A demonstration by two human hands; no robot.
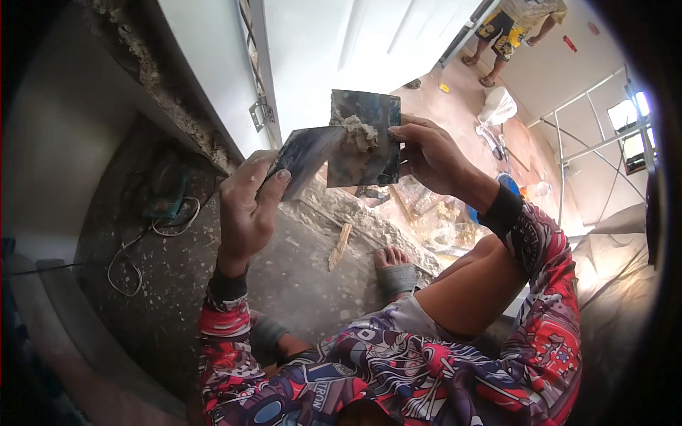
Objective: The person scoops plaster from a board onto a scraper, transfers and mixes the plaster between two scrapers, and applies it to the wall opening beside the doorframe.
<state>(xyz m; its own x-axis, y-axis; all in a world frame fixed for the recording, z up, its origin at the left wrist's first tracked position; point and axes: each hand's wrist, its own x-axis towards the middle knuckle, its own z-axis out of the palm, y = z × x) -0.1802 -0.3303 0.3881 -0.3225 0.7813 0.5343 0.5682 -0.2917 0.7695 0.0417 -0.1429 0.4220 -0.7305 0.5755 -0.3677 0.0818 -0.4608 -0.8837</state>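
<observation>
My left hand (249, 206) grips a thin dark plate (302, 157) by its near edge, thumb on top and fingers beneath. My right hand (435, 153) pinches the right edge of a dark square plate (384, 106), which faces me. A lump of grey, wet-looking mortar (360, 135) clings to the middle of the square plate. The left plate's far edge overlaps the square plate's left side and meets the mortar. Both plates are raised in front of the white door (355, 42); the left one looks slightly motion-blurred.
A teal power tool (165, 199) with a pale cord lies on the speckled floor at left. The door frame has a hinge (257, 115) beside rough masonry. A wood splinter (340, 246) lies near my foot. Metal scaffolding (561, 142) stands right; another person (515, 28) stands far off.
</observation>
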